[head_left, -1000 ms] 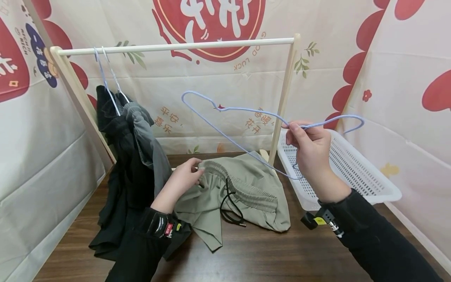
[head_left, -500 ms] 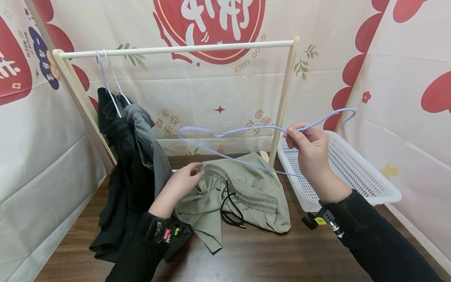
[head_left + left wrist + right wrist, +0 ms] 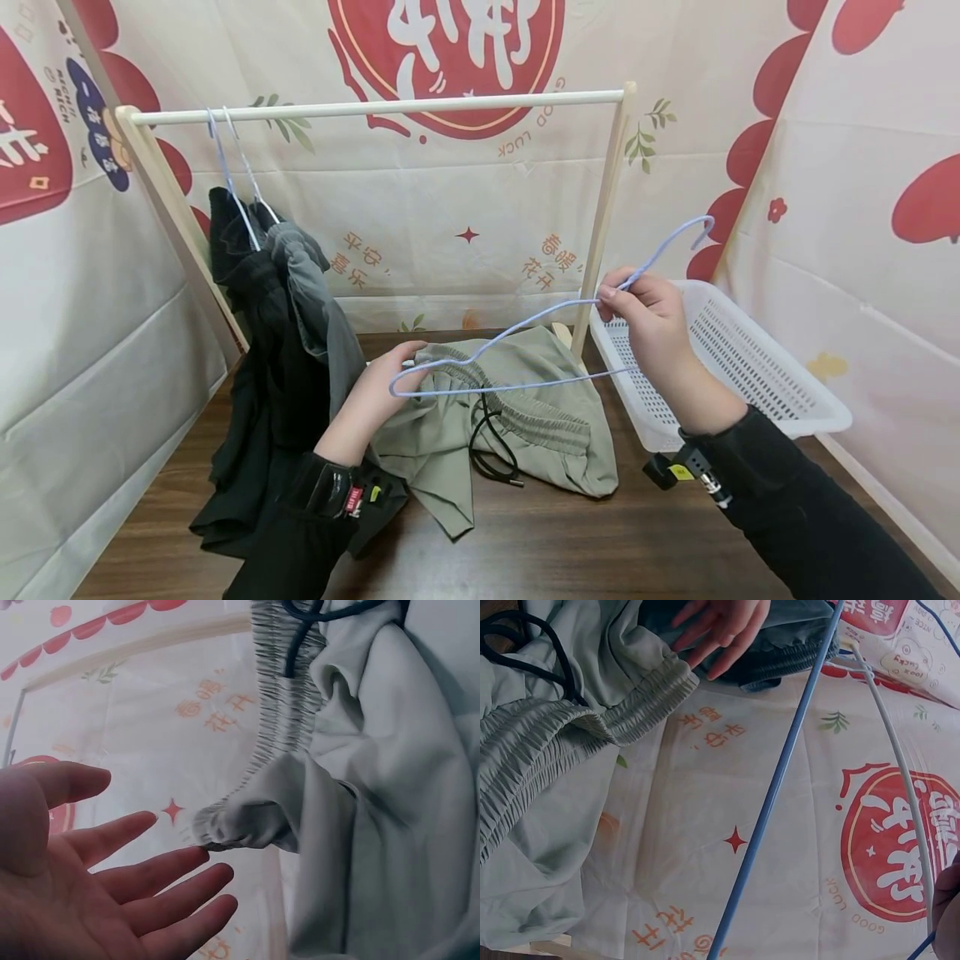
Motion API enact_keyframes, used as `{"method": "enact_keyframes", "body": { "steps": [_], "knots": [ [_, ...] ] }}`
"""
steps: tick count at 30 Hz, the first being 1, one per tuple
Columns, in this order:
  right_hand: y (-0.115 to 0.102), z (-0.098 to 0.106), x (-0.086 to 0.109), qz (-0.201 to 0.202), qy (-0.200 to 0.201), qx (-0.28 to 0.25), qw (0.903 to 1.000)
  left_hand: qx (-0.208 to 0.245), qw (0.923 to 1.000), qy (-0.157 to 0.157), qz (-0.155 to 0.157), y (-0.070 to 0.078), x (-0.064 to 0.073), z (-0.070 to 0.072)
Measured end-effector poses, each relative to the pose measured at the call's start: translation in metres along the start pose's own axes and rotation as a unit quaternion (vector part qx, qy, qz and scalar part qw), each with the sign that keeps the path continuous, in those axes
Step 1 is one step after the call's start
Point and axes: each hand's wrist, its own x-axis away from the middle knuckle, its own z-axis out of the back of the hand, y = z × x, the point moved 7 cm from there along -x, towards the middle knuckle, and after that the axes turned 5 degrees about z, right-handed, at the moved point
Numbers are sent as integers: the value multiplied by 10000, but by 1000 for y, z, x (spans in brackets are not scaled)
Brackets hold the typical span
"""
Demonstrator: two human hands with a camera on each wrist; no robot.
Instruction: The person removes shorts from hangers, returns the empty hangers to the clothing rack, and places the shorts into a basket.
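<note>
My right hand (image 3: 651, 325) pinches a light blue wire hanger (image 3: 525, 321) just below its hook, holding it tilted, with its far end low to the left. Grey-green drawstring shorts (image 3: 540, 417) lie on the table beneath it, elastic waistband uppermost and a black cord looped on the front. By the waistband's left end is my left hand (image 3: 378, 392). In the left wrist view its fingers (image 3: 161, 877) are spread and fairly straight, with fingertips at the waistband's edge. The hanger's left end passes in front of that hand in the head view.
A pale rack (image 3: 390, 107) stands behind; black trousers (image 3: 262, 350) and a grey garment (image 3: 326, 300) hang at its left end on two hangers. To the right is a white perforated basket (image 3: 750, 367). Printed cloth walls (image 3: 450, 200) enclose the table.
The hanger has swung down, its left end dropping from above the shorts to the waistband beside my left hand. My right hand has shifted slightly left; my left hand's fingers have straightened.
</note>
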Motion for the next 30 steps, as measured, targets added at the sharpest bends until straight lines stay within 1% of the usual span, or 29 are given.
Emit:
{"method": "enact_keyframes", "body": {
  "steps": [2, 5, 6, 8, 10, 11, 13, 15, 17, 19, 20, 23, 25, 29, 30],
  "knots": [
    [0, -2, 1, 27, -113, -6, 9999, 217, 9997, -93, -71, 5, 2, 0],
    [3, -3, 1, -34, -171, 55, 9998, 820, 9954, -408, -294, 20, 10, 0],
    [3, -4, 1, -64, -168, 87, 9998, 1002, 9928, -530, -384, 26, 14, 1],
    [5, -4, 1, -131, -155, 148, 9997, 1442, 9838, -859, -624, 40, 21, 1],
    [6, -4, 1, -169, -154, 164, 9996, 1912, 9699, -1207, -906, 53, 28, 1],
    [6, -4, 1, -180, -158, 164, 9996, 2166, 9606, -1402, -1031, 59, 32, 1],
    [7, -5, 1, -184, -183, 144, 9996, 2688, 9361, -1837, -1333, 71, 38, 0],
    [7, -6, 1, -174, -222, 100, 9996, 3073, 9117, -2205, -1607, 80, 44, -1],
    [8, -6, 1, -185, -253, 59, 9995, 3326, 8895, -2508, -1881, 87, 50, -2],
    [9, -7, 1, -207, -284, 37, 9994, 3511, 8715, -2717, -2085, 93, 55, -4],
    [9, -7, 1, -224, -294, 38, 9993, 3590, 8644, -2792, -2142, 96, 56, -4],
    [11, -8, 2, -227, -340, 71, 9991, 3711, 8469, -3004, -2338, 102, 61, -8],
    [12, -9, 2, -211, -387, 97, 9990, 3737, 8375, -3161, -2430, 105, 64, -10],
    [14, -11, 4, -209, -449, 104, 9987, 3756, 8224, -3397, -2593, 111, 71, -14],
    [15, -12, 5, -235, -459, 119, 9986, 3740, 8221, -3425, -2589, 112, 72, -15]
  ]
}}
